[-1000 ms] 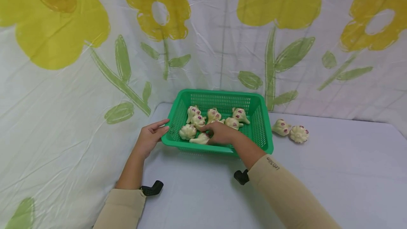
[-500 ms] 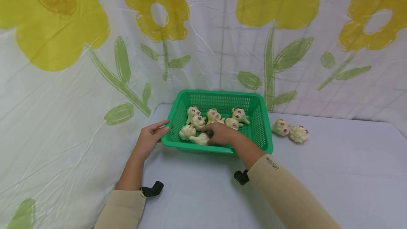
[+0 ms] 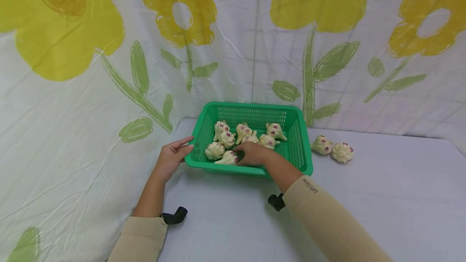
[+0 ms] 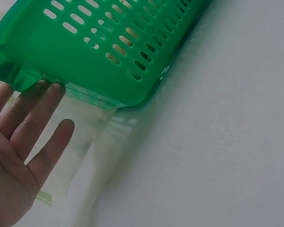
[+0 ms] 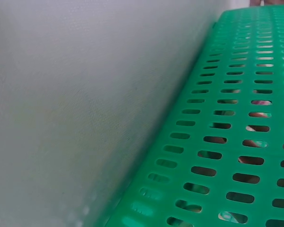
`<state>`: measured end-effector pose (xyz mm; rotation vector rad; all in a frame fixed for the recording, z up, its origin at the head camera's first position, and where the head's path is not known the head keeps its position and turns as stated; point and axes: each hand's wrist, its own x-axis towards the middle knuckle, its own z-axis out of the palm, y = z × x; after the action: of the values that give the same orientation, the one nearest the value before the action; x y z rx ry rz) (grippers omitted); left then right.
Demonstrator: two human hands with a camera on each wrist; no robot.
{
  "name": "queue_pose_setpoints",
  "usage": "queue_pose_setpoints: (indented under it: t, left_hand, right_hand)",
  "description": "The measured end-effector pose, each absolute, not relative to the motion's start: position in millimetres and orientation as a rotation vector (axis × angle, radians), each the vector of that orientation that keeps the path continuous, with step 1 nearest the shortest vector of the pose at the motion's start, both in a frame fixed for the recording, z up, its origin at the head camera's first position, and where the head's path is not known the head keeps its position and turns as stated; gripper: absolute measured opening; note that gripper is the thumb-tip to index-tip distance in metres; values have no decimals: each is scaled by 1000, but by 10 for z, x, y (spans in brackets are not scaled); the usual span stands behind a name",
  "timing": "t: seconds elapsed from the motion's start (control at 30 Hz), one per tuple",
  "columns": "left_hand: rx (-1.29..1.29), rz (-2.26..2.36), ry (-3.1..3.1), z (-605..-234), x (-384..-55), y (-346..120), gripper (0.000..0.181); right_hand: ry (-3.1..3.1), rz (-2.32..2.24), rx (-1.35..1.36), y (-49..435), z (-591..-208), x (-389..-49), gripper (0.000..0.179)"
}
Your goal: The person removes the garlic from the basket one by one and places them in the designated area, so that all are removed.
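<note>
A green slotted plastic basket point(image 3: 255, 170) stands on the white-covered table with several garlic bulbs inside, cream with purple marks. My left hand point(image 3: 172, 157) is at the basket's left end, its extended fingers point(image 4: 42, 111) touching the rim from outside in the left wrist view. Inside the basket, my right hand point(image 3: 253, 153) has its fingers and thumb curved about the end of a garlic bulb point(image 3: 227, 158) near the front wall. That bulb's stem points left. Only glimpses show through the slotted wall point(image 5: 227, 137) in the right wrist view.
Two more garlic bulbs, one on its side point(image 3: 322, 145) and one round side up point(image 3: 342, 153), lie on the table point(image 3: 382, 189) right of the basket. A white curtain point(image 3: 240, 68) with yellow flowers hangs behind and to the left.
The garlic bulb at my right hand has turned and shifted slightly left, showing more of its purple-marked end. Another bulb above the hand shows more. My left hand and the basket stay put.
</note>
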<state>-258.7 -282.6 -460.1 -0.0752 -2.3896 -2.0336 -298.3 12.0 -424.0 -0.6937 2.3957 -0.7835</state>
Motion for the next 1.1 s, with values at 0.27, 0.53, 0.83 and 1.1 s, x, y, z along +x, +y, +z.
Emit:
queue_pose_setpoints:
  t: [0.27,0.53,0.83,1.1]
  left_hand:
    - [-89,-2041,-2384,-4590,-2581,-2823,52]
    - [-87,-2044,-2383,-4590,-2582,-2821,52]
    - [-75,-2051,-2384,-4581,-2578,-2816,52]
    - [-67,-2039,-2394,-4587,-2581,-2815,52]
  right_hand:
    - [2410,-742,-791,124,-4242,-2989,63]
    - [2389,-759,-821,108,-4246,-2977,57]
    - [2439,-864,-779,106,-4243,-2975,44]
    - [2486,-1091,-780,102,-4199,-2978,56]
